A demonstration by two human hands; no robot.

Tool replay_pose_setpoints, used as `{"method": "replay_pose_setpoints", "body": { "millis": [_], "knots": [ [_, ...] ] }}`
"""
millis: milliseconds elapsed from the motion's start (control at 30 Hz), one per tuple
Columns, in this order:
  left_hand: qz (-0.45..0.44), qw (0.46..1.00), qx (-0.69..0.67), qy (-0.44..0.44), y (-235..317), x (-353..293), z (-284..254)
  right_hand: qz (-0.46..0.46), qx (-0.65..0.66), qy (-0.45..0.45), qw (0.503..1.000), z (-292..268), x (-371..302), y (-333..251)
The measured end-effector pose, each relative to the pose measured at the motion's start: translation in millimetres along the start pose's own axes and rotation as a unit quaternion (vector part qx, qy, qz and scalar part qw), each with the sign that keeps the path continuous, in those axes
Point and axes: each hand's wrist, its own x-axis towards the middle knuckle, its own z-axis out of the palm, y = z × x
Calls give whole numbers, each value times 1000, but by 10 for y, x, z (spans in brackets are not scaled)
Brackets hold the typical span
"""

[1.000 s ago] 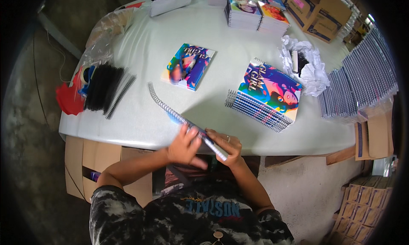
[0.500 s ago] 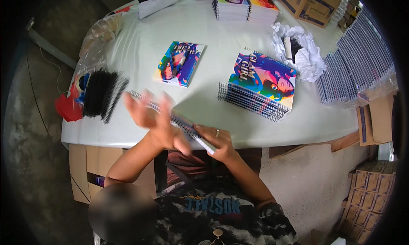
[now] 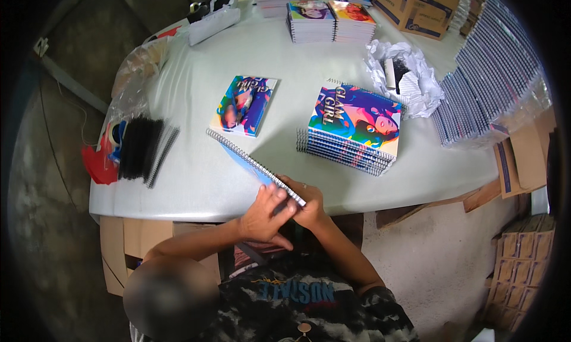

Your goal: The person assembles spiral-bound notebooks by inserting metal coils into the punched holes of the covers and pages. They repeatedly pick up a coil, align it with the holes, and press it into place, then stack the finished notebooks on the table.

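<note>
A spiral notebook [image 3: 241, 157] is tilted over the table's near edge, its wire-bound spine turned up and a blue side showing beneath. My right hand [image 3: 309, 205] grips its near end. Close to that same end, my left hand [image 3: 267, 214] has its fingers apart and slightly bent; whether the fingertips touch the spine I cannot tell. Beyond the spine's far end lies a colourful notebook cover block [image 3: 245, 107], with small items on top that I cannot make out. To the right stands a stack of spiral notebooks [image 3: 357, 119] with bright illustrated covers.
Black binding coils [image 3: 140, 148] stand bunched at the left beside a red cloth-like piece [image 3: 98, 164]. Crumpled white paper [image 3: 419, 95] holds dark coils. Long rows of bound notebooks [image 3: 485, 74] rise at the right. More book stacks [image 3: 310, 29] and cartons [image 3: 425, 11] are at the back.
My left hand has come back from over the spine toward me and to the right, beside my right hand. The whole spine now shows. The view has shifted slightly.
</note>
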Motion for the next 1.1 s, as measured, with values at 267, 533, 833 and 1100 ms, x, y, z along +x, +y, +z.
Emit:
{"method": "replay_pose_setpoints", "body": {
  "millis": [267,533,833,1100],
  "knots": [
    [-49,997,52,32,-86,248,-6,24,6,-46,999,51,15,-127],
    [-348,883,-267,168,495,736,-1178,-52,76,-130,987,55,477,-705],
    [-520,682,-472,207,16,349,-1178,273,145,-187,932,-77,783,-644],
    [-435,705,-545,126,-248,456,-1102,332,123,-95,930,9,600,-631]
  ]
}}
